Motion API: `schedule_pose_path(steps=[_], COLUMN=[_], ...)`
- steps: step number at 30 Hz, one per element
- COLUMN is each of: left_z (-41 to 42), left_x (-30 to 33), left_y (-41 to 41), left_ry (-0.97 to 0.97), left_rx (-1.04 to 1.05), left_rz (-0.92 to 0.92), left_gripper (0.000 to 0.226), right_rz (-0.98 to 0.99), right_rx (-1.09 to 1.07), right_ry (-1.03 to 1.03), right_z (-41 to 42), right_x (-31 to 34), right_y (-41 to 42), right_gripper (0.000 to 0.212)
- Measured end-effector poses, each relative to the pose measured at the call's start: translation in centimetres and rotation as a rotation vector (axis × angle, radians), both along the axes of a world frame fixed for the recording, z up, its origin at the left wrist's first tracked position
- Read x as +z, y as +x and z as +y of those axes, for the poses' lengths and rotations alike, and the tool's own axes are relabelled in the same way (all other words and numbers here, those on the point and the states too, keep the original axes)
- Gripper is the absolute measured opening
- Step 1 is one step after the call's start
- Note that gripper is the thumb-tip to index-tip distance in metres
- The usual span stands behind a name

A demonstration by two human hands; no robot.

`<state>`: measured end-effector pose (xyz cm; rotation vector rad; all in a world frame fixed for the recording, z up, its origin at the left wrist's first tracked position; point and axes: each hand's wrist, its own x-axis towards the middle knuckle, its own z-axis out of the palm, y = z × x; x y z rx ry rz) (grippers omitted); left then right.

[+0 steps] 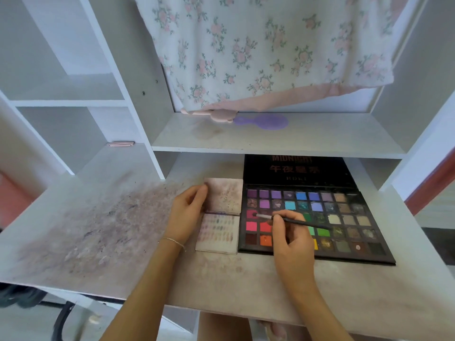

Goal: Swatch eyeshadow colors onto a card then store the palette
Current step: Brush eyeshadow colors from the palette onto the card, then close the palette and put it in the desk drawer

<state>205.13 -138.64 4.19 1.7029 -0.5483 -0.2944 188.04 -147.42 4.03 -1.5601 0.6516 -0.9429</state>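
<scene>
My right hand (293,238) pinches the brush (290,219), tip resting in a pink pan at the left of the open palette (315,222), frame centre-right. My left hand (188,215), fingers curled, holds the swatch card (221,217) just beside it.

A white desk (103,230), smudged with pigment, is backed by white shelving (73,102), above which a floral cloth (258,50) is hung in soft daylight.

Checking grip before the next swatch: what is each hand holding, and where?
Right hand pinches the brush near its bristle end. Left hand holds the card by its left edge.
</scene>
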Motion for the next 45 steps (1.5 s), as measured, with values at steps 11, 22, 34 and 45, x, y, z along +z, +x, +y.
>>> schedule_pose_path(steps=[11, 22, 34, 45], left_z=[4.5, 6.0, 5.6, 4.2], left_x=[2.4, -0.4, 0.4, 2.0], left_y=[-2.5, -2.9, 4.4, 3.6], left_ry=[0.526, 0.753, 0.812, 0.556], left_rx=[-0.309, -0.118, 0.004, 0.305], left_rz=[-0.408, -0.677, -0.589, -0.702], left_gripper=[0.012, 0.035, 0.035, 0.027], right_rz=[-0.08, 0.449, 0.785, 0.975], right_rx=[-0.047, 0.386, 0.298, 0.184], right_ry=[-0.011, -0.304, -0.637, -0.823], right_z=[-0.2, -0.6, -0.8, -8.9], right_x=[0.1, 1.8, 1.9, 0.4], right_y=[0.2, 4.4, 13.4, 6.7], right_gripper=[0.024, 0.011, 0.032, 0.051])
